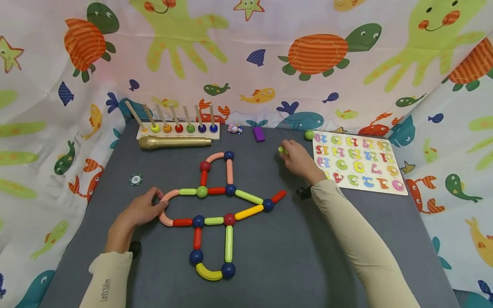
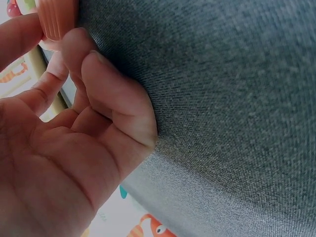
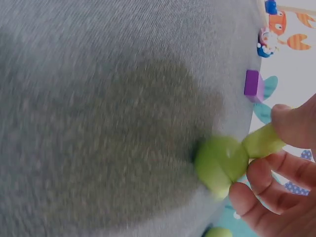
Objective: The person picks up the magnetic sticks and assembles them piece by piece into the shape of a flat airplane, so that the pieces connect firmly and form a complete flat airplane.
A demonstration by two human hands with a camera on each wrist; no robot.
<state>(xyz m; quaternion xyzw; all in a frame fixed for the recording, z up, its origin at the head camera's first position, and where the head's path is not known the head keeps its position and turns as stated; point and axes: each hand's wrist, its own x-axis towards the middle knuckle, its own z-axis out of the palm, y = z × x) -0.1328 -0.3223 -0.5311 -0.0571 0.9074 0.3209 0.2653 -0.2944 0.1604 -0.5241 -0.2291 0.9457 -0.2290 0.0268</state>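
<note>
On the dark table lies a flat figure of coloured magnetic sticks and balls. My left hand [image 1: 141, 208] is at its left end, finger and thumb pinching a pink curved stick [image 1: 164, 219]; the left wrist view shows the ribbed curved stick [image 2: 57, 19] between the fingertips. At the figure's right end, a short red stick [image 1: 279, 196] juts from a blue ball [image 1: 268, 205]. Beyond it, my right hand [image 1: 298, 160] pinches a short green stick [image 3: 264, 141]. A green ball [image 3: 220, 163] sits on that stick's end, close to the table surface.
At the back left stand a pegged wooden board [image 1: 177, 131] and a gold microphone-shaped piece [image 1: 175, 142]. A small figurine [image 1: 235, 128], purple block [image 1: 259, 134] and another green ball [image 1: 309, 135] lie along the back. A number board [image 1: 360, 162] is right; a round chip [image 1: 136, 179], left.
</note>
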